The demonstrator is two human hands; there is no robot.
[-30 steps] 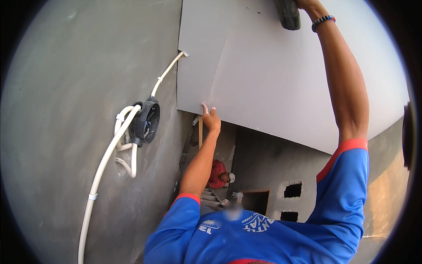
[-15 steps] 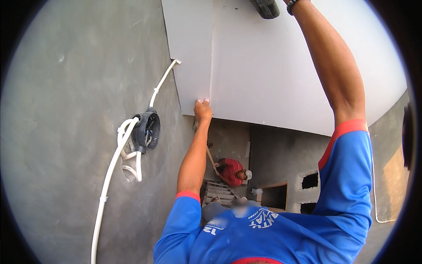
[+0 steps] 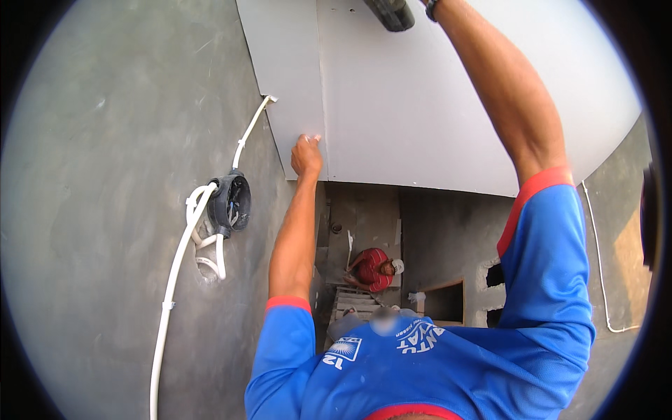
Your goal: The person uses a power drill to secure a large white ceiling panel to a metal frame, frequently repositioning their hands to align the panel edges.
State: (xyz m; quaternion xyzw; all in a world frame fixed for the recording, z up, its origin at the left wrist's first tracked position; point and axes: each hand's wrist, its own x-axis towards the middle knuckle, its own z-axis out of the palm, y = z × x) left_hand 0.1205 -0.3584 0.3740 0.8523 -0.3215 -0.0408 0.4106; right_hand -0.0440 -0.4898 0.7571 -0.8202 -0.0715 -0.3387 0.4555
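Observation:
A large white board (image 3: 413,105) spreads overhead, with a seam between a narrow strip and a wider panel. Near its lower left corner, my left hand (image 3: 306,155) is raised against the narrow strip beside the seam. Its fingers are drawn together in a pinch; what they hold, if anything, is too small to make out. My right arm (image 3: 514,91) reaches up past the top edge, where a dark bracelet (image 3: 430,10) shows at the wrist. The right hand itself is cut off. Close by that wrist hangs the black lower end of a handheld power tool (image 3: 392,15).
On the grey wall at left, white conduits (image 3: 168,304) run to a round black junction box (image 3: 231,203) with wires inside. Far below, a co-worker (image 3: 371,269) in red stands near wooden slats (image 3: 348,299). Wall openings (image 3: 446,302) lie below right.
My left hand has slid up the board, away from its lower edge. The power tool and right wrist have shifted left together. Below, the co-worker's stick now stands more upright.

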